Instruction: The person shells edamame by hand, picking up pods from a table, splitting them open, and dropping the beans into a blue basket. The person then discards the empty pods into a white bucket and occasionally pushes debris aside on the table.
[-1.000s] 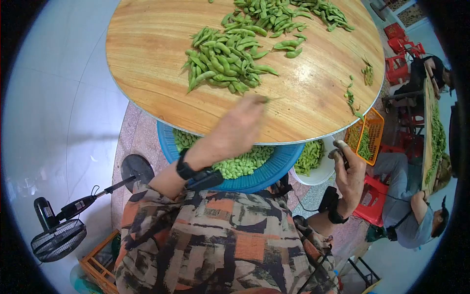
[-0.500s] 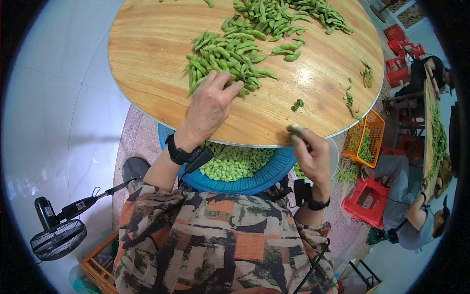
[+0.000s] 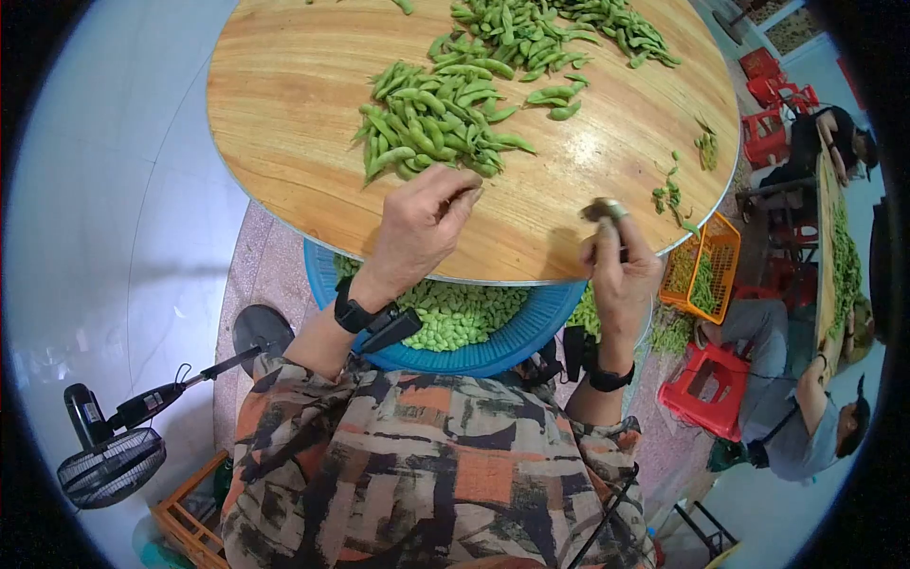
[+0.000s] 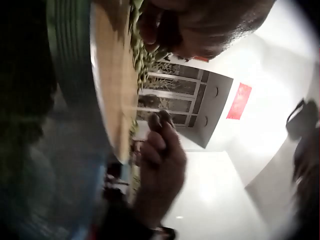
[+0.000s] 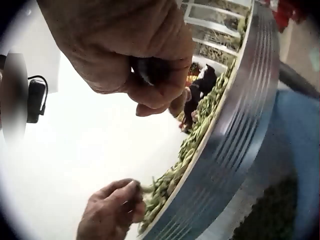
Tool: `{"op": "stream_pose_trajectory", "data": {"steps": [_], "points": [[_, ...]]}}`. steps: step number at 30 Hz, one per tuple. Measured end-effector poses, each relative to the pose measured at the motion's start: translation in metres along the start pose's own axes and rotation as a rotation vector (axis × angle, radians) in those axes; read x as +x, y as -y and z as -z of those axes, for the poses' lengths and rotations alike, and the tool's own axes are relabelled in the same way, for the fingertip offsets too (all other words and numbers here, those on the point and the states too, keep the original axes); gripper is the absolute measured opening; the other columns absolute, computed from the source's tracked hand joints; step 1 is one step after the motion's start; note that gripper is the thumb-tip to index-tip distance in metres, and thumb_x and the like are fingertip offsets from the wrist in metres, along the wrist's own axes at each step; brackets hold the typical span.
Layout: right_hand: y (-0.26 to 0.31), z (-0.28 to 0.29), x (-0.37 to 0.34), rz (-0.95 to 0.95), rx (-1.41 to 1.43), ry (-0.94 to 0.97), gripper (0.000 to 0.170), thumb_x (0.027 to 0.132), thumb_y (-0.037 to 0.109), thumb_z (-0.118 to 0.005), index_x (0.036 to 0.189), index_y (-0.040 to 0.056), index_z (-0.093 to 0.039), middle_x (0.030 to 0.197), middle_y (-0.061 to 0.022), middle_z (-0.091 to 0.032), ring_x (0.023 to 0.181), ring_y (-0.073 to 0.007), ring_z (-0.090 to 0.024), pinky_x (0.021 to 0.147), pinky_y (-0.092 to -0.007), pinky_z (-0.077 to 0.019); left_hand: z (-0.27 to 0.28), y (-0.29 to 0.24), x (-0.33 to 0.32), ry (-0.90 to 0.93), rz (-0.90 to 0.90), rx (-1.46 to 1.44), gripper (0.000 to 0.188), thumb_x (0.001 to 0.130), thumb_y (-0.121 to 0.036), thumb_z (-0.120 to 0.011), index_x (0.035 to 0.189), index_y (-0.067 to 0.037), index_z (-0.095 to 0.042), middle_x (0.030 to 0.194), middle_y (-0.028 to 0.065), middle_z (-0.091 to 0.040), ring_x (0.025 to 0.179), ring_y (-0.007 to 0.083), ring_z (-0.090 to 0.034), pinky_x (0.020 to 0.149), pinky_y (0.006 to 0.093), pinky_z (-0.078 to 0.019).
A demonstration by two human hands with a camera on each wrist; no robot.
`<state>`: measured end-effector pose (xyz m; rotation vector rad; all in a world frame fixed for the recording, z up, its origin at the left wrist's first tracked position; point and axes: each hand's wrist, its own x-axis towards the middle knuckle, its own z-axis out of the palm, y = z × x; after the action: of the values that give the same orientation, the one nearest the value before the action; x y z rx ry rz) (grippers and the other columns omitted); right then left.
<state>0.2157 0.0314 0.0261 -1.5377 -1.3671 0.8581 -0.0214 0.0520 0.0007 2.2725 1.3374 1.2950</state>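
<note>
Low on the near side of a heap of green soybean pods (image 3: 427, 114), my left hand (image 3: 417, 223) has thumb and fingers drawn together. In the right wrist view, my left hand (image 5: 110, 212) pinches a pale green pod (image 5: 146, 189) at its fingertips. To the right, over the table's near edge, my right hand (image 3: 623, 270) is raised with thumb and fingers curled in. Its fingertips (image 3: 603, 209) look dark, as if covered or stained; I cannot tell whether anything is between them. Under the edge, a blue basin (image 3: 531, 337) holds shelled beans (image 3: 455, 313).
More pods (image 3: 517, 33) lie farther back on the round wooden table (image 3: 284, 114). Scraps (image 3: 670, 194) lie near its right edge. An orange crate (image 3: 725, 256) and a red stool (image 3: 701, 389) stand right; a black fan (image 3: 114, 465) is left. Other people sit at a far-right table.
My left hand reached into the pod heap and has drawn back slightly toward me. My right hand came from beyond the right edge to over the table. A leafy scrap left its spot.
</note>
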Motion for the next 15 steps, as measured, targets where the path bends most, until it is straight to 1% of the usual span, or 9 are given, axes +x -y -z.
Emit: {"op": "stream_pose_trajectory", "data": {"steps": [1,2,3,4,5,7,9,10,15], "points": [[-0.003,-0.010,-0.006,-0.027,0.217,0.013,0.022,0.097,0.005,-0.054,0.115,-0.0002,-0.067,0.083,-0.0023,-0.067,0.060,-0.0029,-0.052,0.051,-0.0195,-0.0399,-0.002,-0.005,-0.002,0.053,0.377,-0.418,0.014,0.090,-0.004,-0.064,0.103,0.000,-0.063,0.088,0.0099,-0.066,0.071,0.0196,-0.064,0.058,0.0273,-0.0506],[0.000,-0.014,-0.012,-0.066,0.278,0.094,0.023,0.098,0.006,-0.054,0.117,0.0007,-0.067,0.085,0.0001,-0.067,0.059,-0.0021,-0.050,0.051,-0.0185,-0.0388,-0.003,-0.008,-0.004,0.107,0.756,-0.833,0.011,0.093,-0.006,-0.063,0.103,-0.001,-0.062,0.089,0.0086,-0.068,0.071,0.0152,-0.066,0.055,0.0237,-0.0503],[0.003,-0.020,-0.016,-0.100,0.318,0.171,0.023,0.098,0.007,-0.055,0.117,0.0007,-0.066,0.082,0.0011,-0.065,0.058,-0.0020,-0.048,0.050,-0.0185,-0.0381,-0.005,-0.009,-0.004,0.111,0.756,-0.834,0.011,0.093,-0.006,-0.063,0.103,-0.001,-0.062,0.089,0.0086,-0.068,0.071,0.0152,-0.066,0.055,0.0237,-0.0503],[0.006,-0.025,-0.019,-0.135,0.358,0.249,0.024,0.098,0.007,-0.055,0.118,0.0007,-0.066,0.079,0.0020,-0.063,0.057,-0.0018,-0.047,0.049,-0.0186,-0.0374,-0.007,-0.010,-0.006,0.129,0.811,-1.078,0.012,0.095,-0.007,-0.062,0.104,0.000,-0.062,0.089,0.0081,-0.068,0.069,0.0118,-0.065,0.055,0.0222,-0.0498],[0.006,-0.029,-0.021,-0.139,0.358,0.245,0.024,0.098,0.007,-0.055,0.118,0.0007,-0.066,0.079,0.0020,-0.063,0.057,-0.0018,-0.047,0.049,-0.0186,-0.0374,-0.008,-0.011,-0.007,0.146,0.862,-1.324,0.013,0.096,-0.008,-0.060,0.106,0.001,-0.062,0.089,0.0075,-0.068,0.068,0.0084,-0.063,0.054,0.0207,-0.0493],[0.002,-0.036,-0.023,-0.280,0.574,0.381,0.025,0.099,0.008,-0.055,0.120,0.0006,-0.065,0.073,0.0035,-0.058,0.055,-0.0017,-0.045,0.047,-0.0188,-0.0355,-0.009,-0.019,-0.011,0.170,0.866,-1.312,0.014,0.096,-0.007,-0.060,0.107,0.002,-0.061,0.088,0.0073,-0.068,0.067,0.0080,-0.063,0.053,0.0205,-0.0491],[0.002,-0.039,-0.023,-0.283,0.570,0.388,0.025,0.099,0.009,-0.055,0.121,0.0005,-0.064,0.071,0.0042,-0.056,0.054,-0.0017,-0.044,0.047,-0.0188,-0.0349,-0.009,-0.022,-0.013,0.190,0.871,-1.299,0.015,0.096,-0.007,-0.060,0.107,0.003,-0.061,0.088,0.0071,-0.068,0.066,0.0076,-0.062,0.053,0.0203,-0.0489],[0.003,-0.039,-0.023,-0.282,0.565,0.400,0.026,0.099,0.009,-0.055,0.122,0.0003,-0.064,0.068,0.0049,-0.054,0.054,-0.0017,-0.044,0.046,-0.0188,-0.0342,-0.007,-0.021,-0.014,0.216,0.878,-1.208,0.016,0.096,-0.007,-0.061,0.108,0.003,-0.061,0.086,0.0067,-0.068,0.064,0.0071,-0.061,0.052,0.0199,-0.0484],[0.002,-0.038,-0.024,-0.290,0.589,0.363,0.026,0.099,0.008,-0.056,0.123,0.0004,-0.063,0.069,0.0042,-0.054,0.054,-0.0019,-0.044,0.046,-0.0192,-0.0349,-0.007,-0.027,-0.021,0.252,0.846,-1.016,0.019,0.096,-0.009,-0.061,0.111,0.002,-0.064,0.079,0.0040,-0.067,0.062,0.0059,-0.060,0.051,0.0187,-0.0465]]}}
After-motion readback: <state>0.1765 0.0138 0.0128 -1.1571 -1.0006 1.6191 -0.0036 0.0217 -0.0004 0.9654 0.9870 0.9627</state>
